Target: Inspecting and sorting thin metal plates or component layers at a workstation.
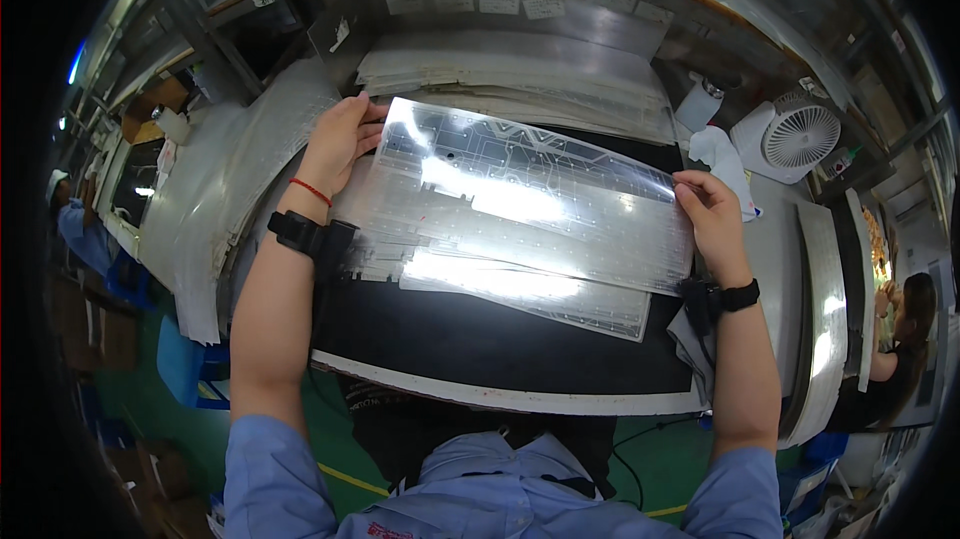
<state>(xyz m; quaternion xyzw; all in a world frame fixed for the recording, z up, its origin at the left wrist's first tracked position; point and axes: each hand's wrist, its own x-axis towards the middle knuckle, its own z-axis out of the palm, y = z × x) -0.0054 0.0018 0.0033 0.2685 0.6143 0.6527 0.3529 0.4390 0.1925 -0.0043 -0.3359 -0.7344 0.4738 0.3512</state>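
Observation:
A clear, glossy plastic sheet (560, 154) printed with fine circuit lines is raised and tilted between both hands, catching bright glare. At its upper left edge is my left hand (343, 139), fingers closed on the edge and partly hidden behind it. My right hand (714, 219) pinches the upper right corner between thumb and fingers. Beneath lie more clear printed sheets (570, 307), loosely overlapped on a black mat (460, 339). The raised sheet's lower part overlaps them in view, so I cannot tell whether it touches them.
Stacks of sheets stand behind the mat (520, 64), at the left (220, 189) and at the right (822, 319). A white fan (800, 134), a bottle (699, 104) and a pale cloth (722, 154) sit at the back right. Co-workers (905, 339) are at both sides.

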